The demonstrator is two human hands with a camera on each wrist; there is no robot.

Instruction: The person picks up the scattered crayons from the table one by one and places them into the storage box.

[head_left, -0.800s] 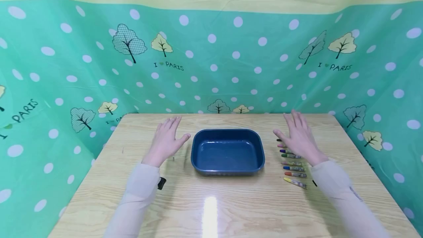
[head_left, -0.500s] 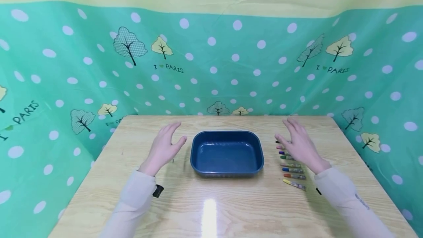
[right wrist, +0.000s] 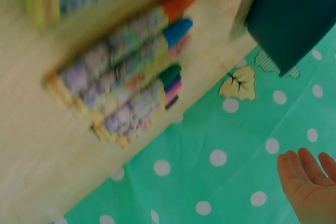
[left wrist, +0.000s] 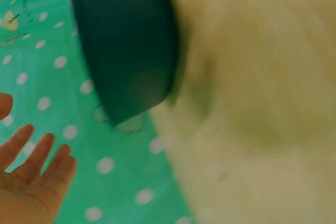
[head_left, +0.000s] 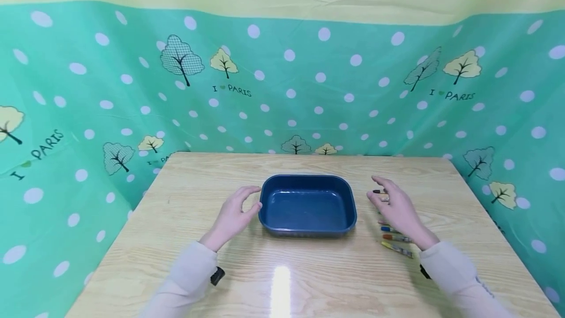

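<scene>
A dark blue rectangular tub (head_left: pixel 307 233) stands in the middle of the wooden table in the head view. My left hand (head_left: pixel 232 217) is at its left rim, thumb and fingers spread apart around nothing. The left wrist view shows that hand (left wrist: pixel 39 182) with loosely bent fingers. Over the crayons on the right hovers my right hand (head_left: pixel 400 215), its fingers relaxed and holding nothing. It hides the middle of the row. Paper-wrapped crayons lie there side by side: a yellow crayon (head_left: pixel 397 249) nearest, then an orange crayon (head_left: pixel 393 237), a blue crayon (head_left: pixel 387 228) and several others, up to a black one (head_left: pixel 378 191).
The wooden table (head_left: pixel 326 278) has a bright light reflection at its front. A green dotted curtain (head_left: pixel 282 112) hangs behind the table and along both sides. Small black pieces (head_left: pixel 218 276) show at both sleeve cuffs.
My left hand has come right and nearer to the tub's left rim. My right hand has lowered toward the near side over the crayons, its fingers more bent. The tub and crayons stay put.
</scene>
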